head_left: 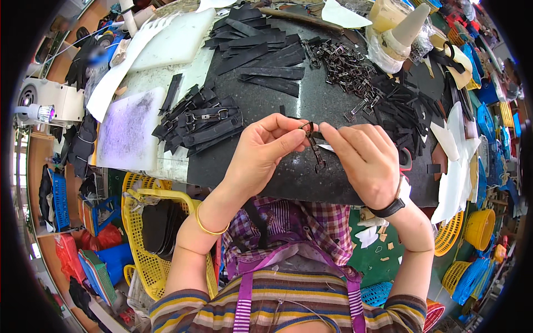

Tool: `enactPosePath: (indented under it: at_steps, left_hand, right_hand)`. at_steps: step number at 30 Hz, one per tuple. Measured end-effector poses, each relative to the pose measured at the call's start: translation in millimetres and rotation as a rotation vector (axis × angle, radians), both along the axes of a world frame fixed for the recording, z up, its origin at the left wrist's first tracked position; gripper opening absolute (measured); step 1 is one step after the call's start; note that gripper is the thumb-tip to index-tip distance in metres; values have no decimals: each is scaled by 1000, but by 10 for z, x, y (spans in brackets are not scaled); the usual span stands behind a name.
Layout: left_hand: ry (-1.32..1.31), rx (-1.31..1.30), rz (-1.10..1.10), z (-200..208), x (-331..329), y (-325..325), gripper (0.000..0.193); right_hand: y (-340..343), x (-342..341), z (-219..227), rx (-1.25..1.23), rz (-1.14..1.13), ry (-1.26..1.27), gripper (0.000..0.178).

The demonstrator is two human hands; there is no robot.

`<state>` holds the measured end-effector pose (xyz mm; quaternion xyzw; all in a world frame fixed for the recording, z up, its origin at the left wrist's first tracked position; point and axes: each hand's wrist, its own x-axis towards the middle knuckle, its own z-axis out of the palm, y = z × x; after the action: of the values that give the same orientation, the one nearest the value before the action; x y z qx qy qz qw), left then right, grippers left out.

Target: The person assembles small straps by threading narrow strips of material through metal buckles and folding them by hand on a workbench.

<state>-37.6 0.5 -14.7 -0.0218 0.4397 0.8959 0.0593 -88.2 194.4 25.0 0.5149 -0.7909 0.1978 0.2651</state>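
Over the dark tabletop [266, 177] my left hand [269, 144] pinches a thin black strip by the metal ring of a clasp. The dark metal clasp [317, 158] hangs down between my two hands. Closed at the fingertips, my right hand [363, 158] grips the other end of the black strip [315, 135]. A pointed metal blade [326, 147] shows beside the right fingers, and a red handle [406, 160] pokes out past that hand; they look like scissors lying partly hidden beneath. Left of my hands is a pile of black straps with metal clasps [202, 119].
Long black strips [258, 50] lie stacked at the back. Metal clasps [344, 69] are heaped right of them, with short black strips [400, 108] nearby. A wrapped cone-topped container [402, 33] stands back right. A white board [130, 130] lies left; a yellow basket [147, 261] stands below.
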Motion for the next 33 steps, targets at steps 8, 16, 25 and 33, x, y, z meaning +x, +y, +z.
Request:
enactPosePath:
  at_steps: [8,16,25,33]
  left_hand:
    - [-54,-42,-29,-28,56,85,31]
    - [-20,-2,-51,-52,86,125,30]
    - [-67,-312,-268,1,88,-3,29]
    - [171,-667,16,187,57,101,13]
  right_hand:
    - [-55,-21,-65,-9,55,95,40]
    - [-37,-14,-37,11,103,133,36]
    - [22,-31,-63,78,276,-27,27]
    - [-68,-150,-250,-362,219,-1570,29]
